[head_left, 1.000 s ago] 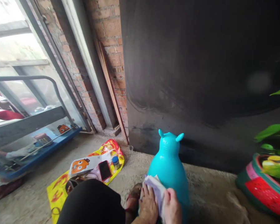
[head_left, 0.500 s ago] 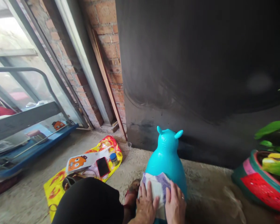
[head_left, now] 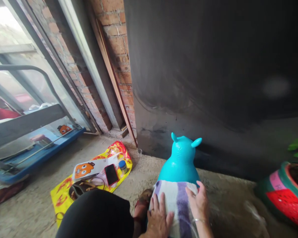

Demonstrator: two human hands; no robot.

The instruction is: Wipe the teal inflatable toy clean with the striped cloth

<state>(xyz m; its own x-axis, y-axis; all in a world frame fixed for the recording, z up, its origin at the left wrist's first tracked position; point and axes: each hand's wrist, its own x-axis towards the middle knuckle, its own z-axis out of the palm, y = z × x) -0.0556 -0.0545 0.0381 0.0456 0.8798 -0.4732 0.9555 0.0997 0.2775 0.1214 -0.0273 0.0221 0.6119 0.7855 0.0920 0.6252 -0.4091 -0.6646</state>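
Observation:
A turquoise inflatable animal toy (head_left: 180, 165) with two small ears stands in front of me, its head toward the dark panel. Over its near side lies a white towel (head_left: 169, 195) with purple stripes, spread fairly smooth. My left hand (head_left: 159, 215) rests flat on the towel's left part, fingers stretched out. On the towel's right edge is my right hand (head_left: 200, 201), thumb and forefinger apart; its other fingers are partly hidden. A bracelet circles the right wrist.
On the floor at left, a yellow-and-red plastic bag (head_left: 62, 188) bears a phone (head_left: 111, 174), a blue-capped jar (head_left: 123, 166), a white box (head_left: 83, 170) and a dark pouch. A blue trolley (head_left: 39, 150) stands further left, a painted plant pot (head_left: 283, 191) at right. The dark panel (head_left: 213, 82) rises behind.
The towel has been spread wider across the toy, showing more stripes. My right hand has moved right to its edge, and its fingers have parted. My left hand stays flat. The view has shifted slightly.

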